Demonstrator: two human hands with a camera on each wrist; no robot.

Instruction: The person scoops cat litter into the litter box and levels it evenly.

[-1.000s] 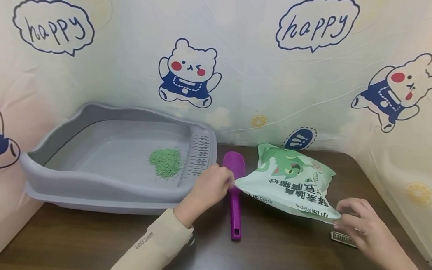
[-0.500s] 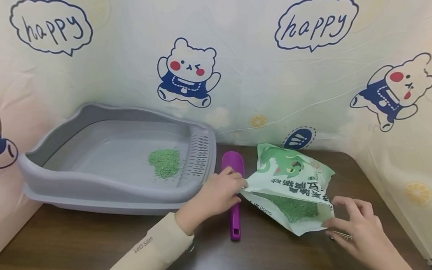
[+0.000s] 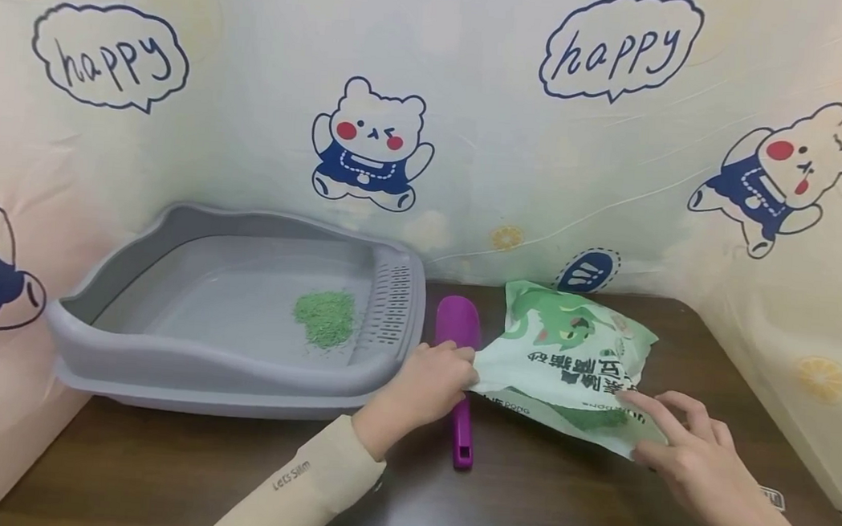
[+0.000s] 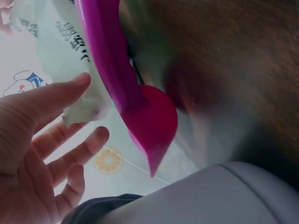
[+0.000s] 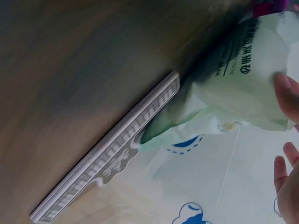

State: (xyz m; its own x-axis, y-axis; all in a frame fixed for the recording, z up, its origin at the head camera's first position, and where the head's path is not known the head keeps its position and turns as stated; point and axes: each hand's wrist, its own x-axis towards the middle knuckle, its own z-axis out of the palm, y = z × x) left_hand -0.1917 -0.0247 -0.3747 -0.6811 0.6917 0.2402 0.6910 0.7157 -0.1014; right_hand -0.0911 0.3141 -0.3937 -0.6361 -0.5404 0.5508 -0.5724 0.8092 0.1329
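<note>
A pale green bag of cat litter (image 3: 567,360) lies on its side at the right, its mouth facing me and partly open on green granules (image 3: 596,418). My left hand (image 3: 431,384) pinches the left corner of the mouth, above the purple scoop (image 3: 458,322); in the left wrist view, the thumb and fingers of that hand (image 4: 51,140) are around the corner. My right hand (image 3: 699,457) holds the mouth's right corner, thumb low and index finger on the printed side. In the right wrist view, the thumb (image 5: 286,95) touches the bag's edge.
A grey litter box (image 3: 233,380) stands at the left with a small pile of green granules (image 3: 325,319) on its floor. A long ribbed clip (image 5: 117,144) lies on the wooden table (image 3: 522,502) by my right hand. Printed fabric (image 3: 470,177) hangs behind.
The bag's mouth gaped wide half a second ago, showing the granules, and is narrower now. A second ago it was nearly closed. My right index finger has moved onto the bag's printed side.
</note>
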